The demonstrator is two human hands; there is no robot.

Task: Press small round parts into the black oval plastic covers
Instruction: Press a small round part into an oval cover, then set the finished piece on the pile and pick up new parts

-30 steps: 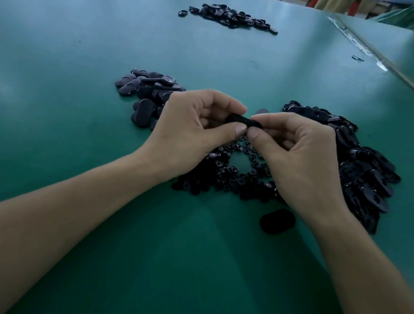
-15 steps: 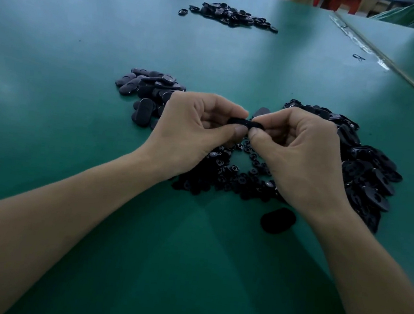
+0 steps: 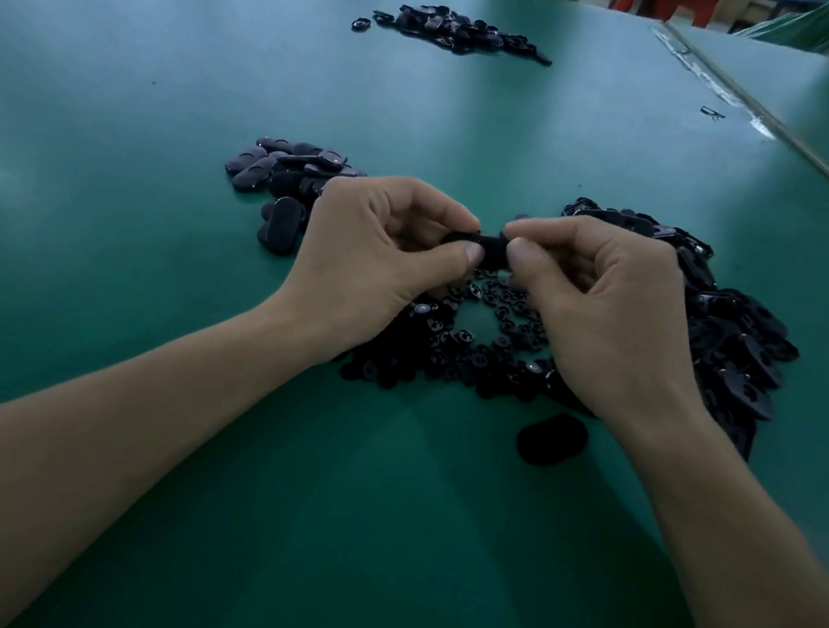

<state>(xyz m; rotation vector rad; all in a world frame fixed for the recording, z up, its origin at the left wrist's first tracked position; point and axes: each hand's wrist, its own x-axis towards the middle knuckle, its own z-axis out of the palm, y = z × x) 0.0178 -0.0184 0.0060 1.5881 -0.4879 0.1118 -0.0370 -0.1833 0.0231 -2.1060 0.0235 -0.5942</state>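
Oval cover (image 3: 482, 245) between left hand (image 3: 371, 267) and right hand (image 3: 608, 315) (piles (image 3: 739, 345) close alongside)

Thumbs of left hand (image 3: 371, 267) and right hand (image 3: 619, 316) slightly further apart — more black cover (image 3: 493, 247) between.

Head camera, sole view, wide-angle: worn on the person's head, facing forward and down across the green table (image 3: 99, 252), close to the left hand (image 3: 372, 262) and right hand (image 3: 608, 315) that pinch a black oval cover (image 3: 485, 246) near mid-frame, far table edge at top.
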